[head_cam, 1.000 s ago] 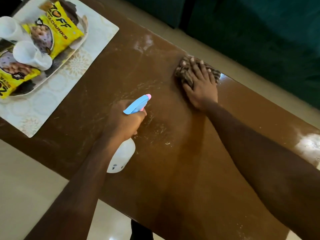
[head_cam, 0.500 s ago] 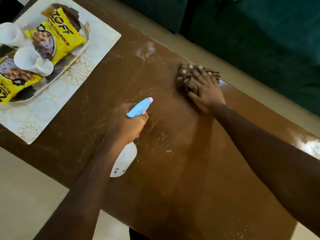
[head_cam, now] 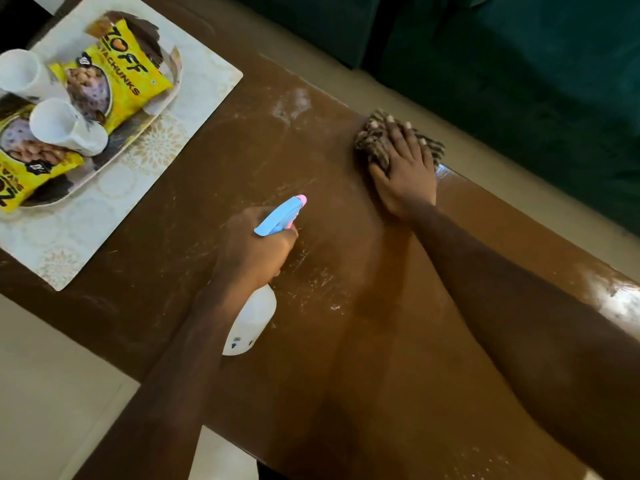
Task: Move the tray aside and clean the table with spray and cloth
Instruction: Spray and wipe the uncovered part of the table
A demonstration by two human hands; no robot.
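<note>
My left hand grips a white spray bottle with a blue and pink nozzle, held over the middle of the brown table with the nozzle pointing toward the far edge. My right hand lies flat on a brown striped cloth, pressing it onto the table near the far edge. The tray sits at the table's left end on a pale placemat. It carries two white cups and yellow snack packets. White streaks and specks mark the wood between my hands.
A dark green sofa runs along beyond the table's far edge. Pale tiled floor shows below the near edge at left. A glossy wet patch shines at the table's right end.
My right hand and the cloth have shifted slightly along the far edge. The left hand keeps the bottle in about the same place.
</note>
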